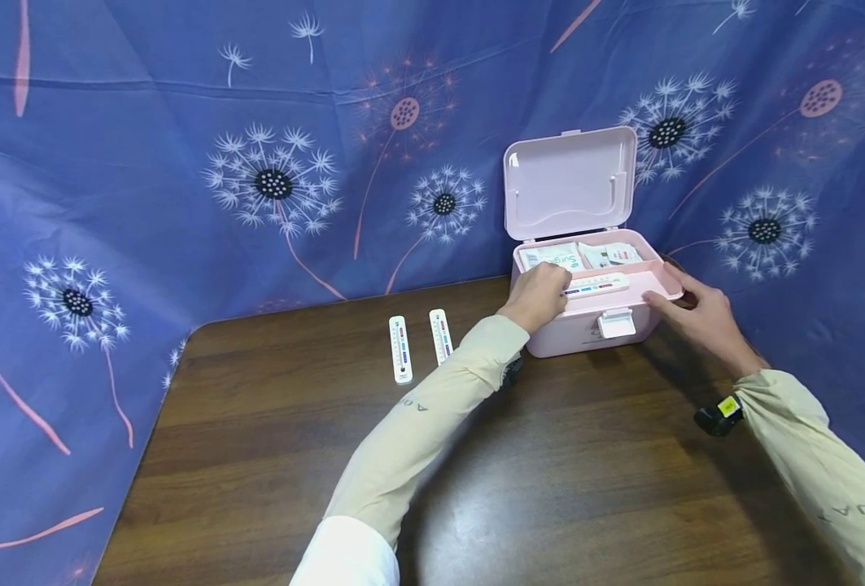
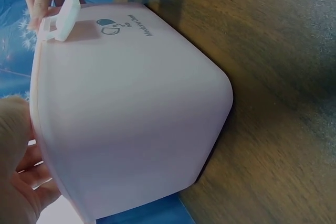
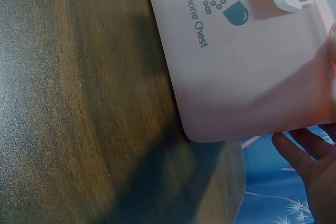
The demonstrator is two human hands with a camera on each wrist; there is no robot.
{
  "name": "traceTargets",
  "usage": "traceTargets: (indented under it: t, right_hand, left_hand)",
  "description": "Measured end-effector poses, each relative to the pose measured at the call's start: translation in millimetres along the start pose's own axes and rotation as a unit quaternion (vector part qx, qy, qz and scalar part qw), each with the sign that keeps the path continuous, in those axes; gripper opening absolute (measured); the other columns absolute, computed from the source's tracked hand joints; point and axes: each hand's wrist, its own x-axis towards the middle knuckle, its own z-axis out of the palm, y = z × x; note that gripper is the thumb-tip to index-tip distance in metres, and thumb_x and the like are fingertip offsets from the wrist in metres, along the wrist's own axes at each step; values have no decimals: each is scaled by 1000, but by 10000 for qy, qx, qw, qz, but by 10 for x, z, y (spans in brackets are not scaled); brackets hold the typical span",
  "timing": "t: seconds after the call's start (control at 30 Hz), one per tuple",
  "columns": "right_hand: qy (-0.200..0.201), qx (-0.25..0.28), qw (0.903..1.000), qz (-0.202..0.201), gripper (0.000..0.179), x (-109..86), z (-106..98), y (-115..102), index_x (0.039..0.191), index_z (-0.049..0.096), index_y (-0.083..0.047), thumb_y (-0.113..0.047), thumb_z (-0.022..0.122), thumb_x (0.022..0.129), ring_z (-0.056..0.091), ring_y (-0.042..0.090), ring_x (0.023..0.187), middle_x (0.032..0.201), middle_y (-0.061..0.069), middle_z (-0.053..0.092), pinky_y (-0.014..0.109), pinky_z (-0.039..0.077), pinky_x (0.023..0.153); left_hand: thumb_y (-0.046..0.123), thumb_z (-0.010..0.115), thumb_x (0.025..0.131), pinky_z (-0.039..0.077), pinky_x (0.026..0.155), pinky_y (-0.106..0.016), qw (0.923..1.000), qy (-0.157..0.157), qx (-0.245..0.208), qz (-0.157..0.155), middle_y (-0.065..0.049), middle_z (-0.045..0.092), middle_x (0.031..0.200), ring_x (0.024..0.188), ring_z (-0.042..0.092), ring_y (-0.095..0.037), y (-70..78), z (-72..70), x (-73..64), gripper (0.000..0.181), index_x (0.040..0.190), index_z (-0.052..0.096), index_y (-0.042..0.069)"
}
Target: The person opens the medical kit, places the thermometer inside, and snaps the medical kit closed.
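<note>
My sleeves come up from the bottom of the head view across the dark wood tabletop [image 1: 571, 488], and at their far end both hands meet at the pink medicine chest [image 1: 586, 338], which stands near the tabletop's back edge with its lid [image 1: 567, 183] swung up and open. My left hand [image 1: 538, 297] is curled over the chest's front-left rim, its fingers closed round one end of a white thermometer [image 1: 596, 285]. That thermometer lies across the top tray with its long axis running left to right, roughly along the front wall, so its free end points away toward my right hand [image 1: 696, 313]. The right hand rests at the chest's right corner, fingers loosely extended against the rim, thumb near the front; it holds nothing. The left hand is clearly the one on the thermometer; the right only touches the chest. Behind the tray sit white packets [image 1: 578, 255]. Two more thermometers [image 1: 400, 348] [image 1: 440, 335] lie side by side on the tabletop, well to the left of the chest, just beside my left forearm, their long axes pointing away from me.
</note>
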Motion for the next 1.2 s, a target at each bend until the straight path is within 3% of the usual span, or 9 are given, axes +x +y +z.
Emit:
traceTargets:
  t: [0.3, 0.6, 0.83, 1.2]
  right_hand:
    - [-9, -42, 10000, 7, 70, -5, 28, -15, 144, 37, -16, -32, 70, 85, 43, 7, 79, 132, 27, 49, 8, 33, 61]
    - [48, 21, 10000, -21, 69, -4, 34, -13, 144, 38, -17, -31, 70, 85, 43, 7, 83, 136, 25, 46, 5, 33, 64]
    - [149, 70, 9998, -83, 68, -8, 34, -1, 143, 40, -14, -29, 70, 84, 43, 6, 79, 133, 26, 48, 7, 33, 62]
    - [234, 188, 9995, -105, 67, -21, 27, 12, 143, 41, -14, -28, 71, 85, 44, 0, 82, 134, 25, 47, 5, 34, 64]
  left_hand:
    - [11, 65, 85, 47, 70, -24, 9999, 157, 16, 46, 1, 62, 86, 82, 59, -11, -34, -11, -48, 4, 87, 68, 12]
    - [15, 63, 87, 48, 69, -22, 9983, 506, -281, 41, 1, 63, 93, 87, 58, -9, -7, -103, -119, 17, 102, 71, 14]
    - [18, 63, 86, 48, 68, -22, 9958, 784, -470, 88, 3, 64, 92, 88, 59, -9, 58, -154, -175, 19, 103, 71, 15]
    - [20, 65, 85, 48, 61, -22, 9858, 1174, -1114, -456, 3, 65, 97, 84, 60, -8, 48, -146, -348, 20, 103, 72, 16]
